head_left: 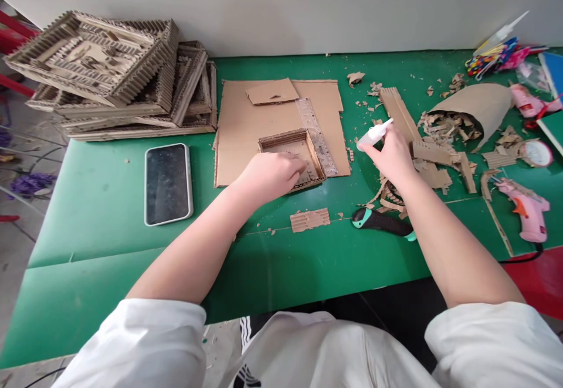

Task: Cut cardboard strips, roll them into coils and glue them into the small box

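Left hand (pixel 270 174) pinches small cardboard frame (pixel 292 156); right hand (pixel 391 155) grips glue bottle (pixel 373 134). Advice: steady frame, dispense sparingly.

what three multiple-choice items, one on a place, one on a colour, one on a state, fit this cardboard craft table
1. Where does the dark-screened smartphone lie?
A. left of the flat brown cardboard sheet
B. on the sheet
C. by the pink hot-glue gun

2. What colour is the table cover?
A. red
B. green
C. blue

3. What is the right hand doing?
A. resting flat
B. holding a small white glue bottle
C. gripping scissors

Answers: 1 A, the phone lies on the cover left of the sheet; 2 B, the cover is green; 3 B, its fingers wrap the bottle.
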`<state>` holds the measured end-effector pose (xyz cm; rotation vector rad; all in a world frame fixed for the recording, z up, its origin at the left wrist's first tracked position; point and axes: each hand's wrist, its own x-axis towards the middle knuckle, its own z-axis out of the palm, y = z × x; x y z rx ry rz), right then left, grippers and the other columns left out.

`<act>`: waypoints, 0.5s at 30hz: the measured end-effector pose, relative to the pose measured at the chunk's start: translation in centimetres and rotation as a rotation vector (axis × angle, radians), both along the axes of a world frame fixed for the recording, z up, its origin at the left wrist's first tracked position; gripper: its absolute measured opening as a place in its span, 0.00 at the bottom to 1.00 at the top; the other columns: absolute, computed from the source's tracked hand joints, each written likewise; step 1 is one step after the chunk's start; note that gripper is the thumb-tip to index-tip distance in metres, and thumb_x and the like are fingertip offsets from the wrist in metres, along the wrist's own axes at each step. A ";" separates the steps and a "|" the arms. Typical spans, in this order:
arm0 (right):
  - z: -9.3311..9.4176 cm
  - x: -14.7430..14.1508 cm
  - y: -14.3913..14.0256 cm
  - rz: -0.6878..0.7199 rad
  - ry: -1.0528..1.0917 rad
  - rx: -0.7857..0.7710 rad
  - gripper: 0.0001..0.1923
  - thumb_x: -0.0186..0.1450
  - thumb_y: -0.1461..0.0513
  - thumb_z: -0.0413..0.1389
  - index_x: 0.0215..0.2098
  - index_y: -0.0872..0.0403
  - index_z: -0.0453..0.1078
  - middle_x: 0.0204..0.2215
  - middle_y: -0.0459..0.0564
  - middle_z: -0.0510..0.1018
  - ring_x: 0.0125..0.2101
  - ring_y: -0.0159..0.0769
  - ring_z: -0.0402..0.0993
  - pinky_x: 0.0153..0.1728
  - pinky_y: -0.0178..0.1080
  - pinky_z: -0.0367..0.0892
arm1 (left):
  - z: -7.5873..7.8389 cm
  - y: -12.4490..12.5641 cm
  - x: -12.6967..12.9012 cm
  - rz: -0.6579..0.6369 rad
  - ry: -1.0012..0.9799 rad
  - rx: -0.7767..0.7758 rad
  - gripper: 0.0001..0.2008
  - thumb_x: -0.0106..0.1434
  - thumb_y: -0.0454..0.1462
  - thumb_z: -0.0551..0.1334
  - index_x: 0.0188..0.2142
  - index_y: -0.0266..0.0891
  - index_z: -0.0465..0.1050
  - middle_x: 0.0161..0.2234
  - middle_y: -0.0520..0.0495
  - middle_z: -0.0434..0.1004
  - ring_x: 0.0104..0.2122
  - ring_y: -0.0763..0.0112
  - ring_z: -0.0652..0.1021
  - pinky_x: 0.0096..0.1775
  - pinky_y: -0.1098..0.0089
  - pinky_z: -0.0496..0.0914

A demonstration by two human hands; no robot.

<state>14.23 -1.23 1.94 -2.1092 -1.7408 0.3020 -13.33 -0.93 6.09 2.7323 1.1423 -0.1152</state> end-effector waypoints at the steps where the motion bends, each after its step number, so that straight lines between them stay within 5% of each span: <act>1: 0.0 0.1 0.1 0.011 -0.016 -0.008 0.33 0.59 0.50 0.56 0.56 0.59 0.59 0.54 0.66 0.68 0.57 0.55 0.61 0.55 0.54 0.60 | 0.1 -0.1 0.0 -0.003 0.019 -0.002 0.15 0.62 0.32 0.48 0.35 0.42 0.74 0.31 0.49 0.76 0.32 0.65 0.76 0.25 0.70 0.60; 6: 2.0 0.5 -2.8 0.047 -0.194 0.064 0.35 0.56 0.48 0.59 0.55 0.58 0.62 0.54 0.63 0.69 0.56 0.57 0.62 0.51 0.54 0.62 | 0.6 -0.3 0.2 0.008 0.107 -0.010 0.15 0.63 0.33 0.47 0.37 0.42 0.73 0.31 0.48 0.77 0.29 0.63 0.77 0.24 0.70 0.59; 9: 4.6 -1.2 -5.8 0.017 -0.289 0.175 0.16 0.63 0.52 0.53 0.43 0.54 0.71 0.40 0.57 0.77 0.44 0.50 0.70 0.42 0.50 0.65 | 0.9 -0.4 0.1 0.002 0.172 -0.046 0.14 0.63 0.34 0.47 0.36 0.41 0.72 0.28 0.47 0.77 0.27 0.61 0.77 0.23 0.69 0.60; 12: 6.2 -4.9 -6.1 0.349 -0.247 0.207 0.12 0.66 0.58 0.50 0.37 0.53 0.74 0.34 0.52 0.79 0.38 0.41 0.71 0.38 0.43 0.65 | 0.8 -0.6 0.0 -0.031 0.157 -0.029 0.14 0.63 0.33 0.48 0.35 0.40 0.72 0.28 0.45 0.77 0.27 0.60 0.78 0.24 0.69 0.62; 15: 5.9 -8.8 -3.1 0.627 -0.311 0.112 0.14 0.67 0.63 0.48 0.34 0.54 0.76 0.33 0.53 0.79 0.38 0.42 0.67 0.38 0.43 0.63 | 0.5 -0.9 0.1 -0.051 0.139 0.007 0.15 0.64 0.32 0.47 0.41 0.40 0.71 0.29 0.45 0.77 0.28 0.59 0.78 0.25 0.68 0.64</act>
